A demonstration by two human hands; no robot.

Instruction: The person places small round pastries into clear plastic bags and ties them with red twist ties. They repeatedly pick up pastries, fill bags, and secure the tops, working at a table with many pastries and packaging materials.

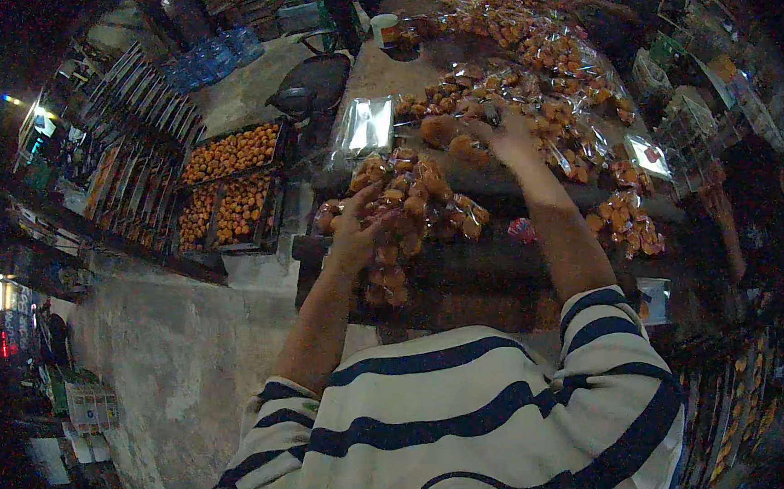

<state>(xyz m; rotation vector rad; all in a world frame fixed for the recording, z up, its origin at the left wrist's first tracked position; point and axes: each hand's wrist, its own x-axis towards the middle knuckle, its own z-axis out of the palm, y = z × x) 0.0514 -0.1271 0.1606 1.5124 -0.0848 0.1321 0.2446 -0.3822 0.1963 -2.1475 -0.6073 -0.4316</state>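
Observation:
My left hand [359, 230] lies with spread fingers against a heap of clear plastic bags [416, 193] of round brown baked balls at the near left of the table. Some bags hang over the table's front edge beneath it. My right hand [507, 136] reaches farther over the table, beside loose brown balls [469, 148] and among more filled bags [557, 128]. Its fingers are blurred and partly hidden, so what they hold, if anything, does not show. Left of the loose balls, a stack of flat clear bags [368, 125] shines on the table.
Dark trays of brown balls [231, 154] stand at left beside a slatted rack [132, 108]. Filled bags cover the table's far end [484, 6]. A white cup [385, 29] stands at the far table edge, near a dark chair [315, 82]. Another person's arm [722, 217] shows at right.

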